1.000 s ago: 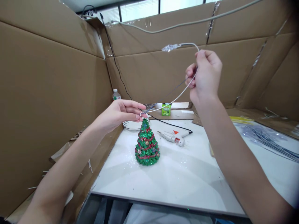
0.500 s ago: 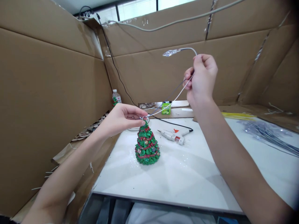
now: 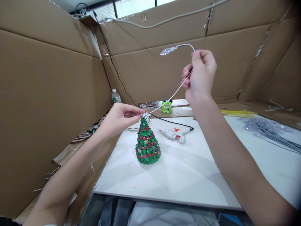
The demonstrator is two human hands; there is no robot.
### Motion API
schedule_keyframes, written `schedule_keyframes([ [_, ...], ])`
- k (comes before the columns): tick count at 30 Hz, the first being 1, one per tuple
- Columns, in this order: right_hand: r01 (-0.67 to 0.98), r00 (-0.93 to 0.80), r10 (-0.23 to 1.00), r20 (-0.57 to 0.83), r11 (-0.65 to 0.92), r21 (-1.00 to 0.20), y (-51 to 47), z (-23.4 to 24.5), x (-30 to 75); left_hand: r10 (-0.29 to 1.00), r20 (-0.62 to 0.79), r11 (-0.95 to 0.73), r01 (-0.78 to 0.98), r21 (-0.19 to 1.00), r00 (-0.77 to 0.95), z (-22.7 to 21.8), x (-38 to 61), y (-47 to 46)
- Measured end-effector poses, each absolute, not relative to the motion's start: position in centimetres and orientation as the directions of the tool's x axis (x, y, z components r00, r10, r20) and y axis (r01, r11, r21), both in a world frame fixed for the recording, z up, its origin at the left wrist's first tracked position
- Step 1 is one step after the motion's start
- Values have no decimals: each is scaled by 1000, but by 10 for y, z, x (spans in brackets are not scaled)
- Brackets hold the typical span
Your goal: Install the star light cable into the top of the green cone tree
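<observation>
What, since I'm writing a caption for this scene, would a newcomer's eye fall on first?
The glittery red-and-green Christmas tree stands upright mid-view on the white table. Above it, to the right, the right grip holds up a white cord whose clear pointed end points leftward, in front of the cardboard wall. A white glue gun lies behind the tree, to its right.

Craft workshop, cardboard walls (image 3: 51, 78) around a white worktable (image 3: 169, 185), glue gun (image 3: 171, 136) lying out, grey wires (image 3: 276, 138) bunched
</observation>
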State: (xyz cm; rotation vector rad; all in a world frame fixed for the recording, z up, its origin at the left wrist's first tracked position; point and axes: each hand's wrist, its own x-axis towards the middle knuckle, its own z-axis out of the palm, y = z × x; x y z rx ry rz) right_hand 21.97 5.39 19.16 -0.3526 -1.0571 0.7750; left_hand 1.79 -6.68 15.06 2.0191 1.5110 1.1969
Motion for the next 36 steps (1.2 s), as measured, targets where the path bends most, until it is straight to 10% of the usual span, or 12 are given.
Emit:
schedule_keyframes([
  [22,-429,285,715,638,691,-583,61,195,224,908,408,-393,544,742,100,155,19,-75],
  [36,-423,289,711,641,696,-580,67,193,225,571,776,-498,865,68,268,142,21,-69],
])
